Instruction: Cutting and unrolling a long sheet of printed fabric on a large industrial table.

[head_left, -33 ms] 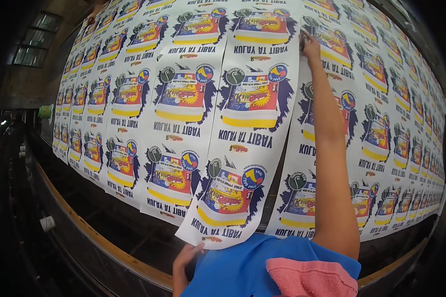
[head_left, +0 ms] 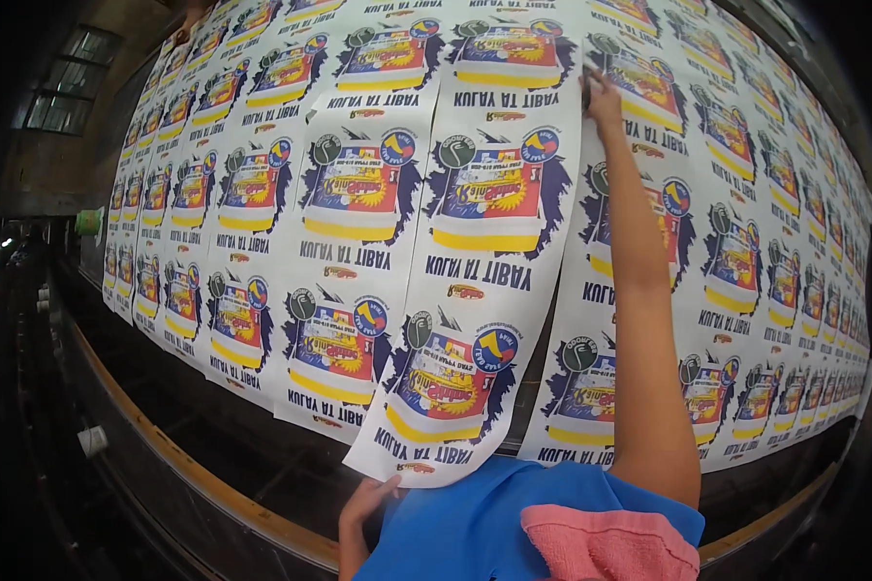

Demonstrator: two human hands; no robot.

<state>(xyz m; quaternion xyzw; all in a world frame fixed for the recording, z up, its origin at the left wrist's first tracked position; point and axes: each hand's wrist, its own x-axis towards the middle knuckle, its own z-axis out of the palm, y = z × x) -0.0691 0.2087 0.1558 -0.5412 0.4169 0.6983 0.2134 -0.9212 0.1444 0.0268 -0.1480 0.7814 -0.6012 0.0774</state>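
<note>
A long white printed strip [head_left: 436,373] with repeated blue, red and yellow designs runs away from my body. Its near end curls up at my waist, where my left hand [head_left: 366,502] pinches the lower edge. My right arm stretches far forward over the printed sheet [head_left: 731,324] to the right. At its end, my right hand [head_left: 606,105] is closed around a small dark tool [head_left: 586,89], whose kind I cannot make out. The tool is at the strip's right edge, where a dark gap [head_left: 538,373] widens toward me between strip and sheet.
More printed strips [head_left: 329,334] lie side by side on the left, edges overlapping. A wooden rail [head_left: 179,460] runs along the table's near side. A pink towel [head_left: 606,542] hangs over my blue shirt [head_left: 455,528]. What looks like another person's hand [head_left: 179,37] is at the far left.
My right hand has shifted very slightly left and toward me with the dark tool. My left hand stays at the strip's near edge.
</note>
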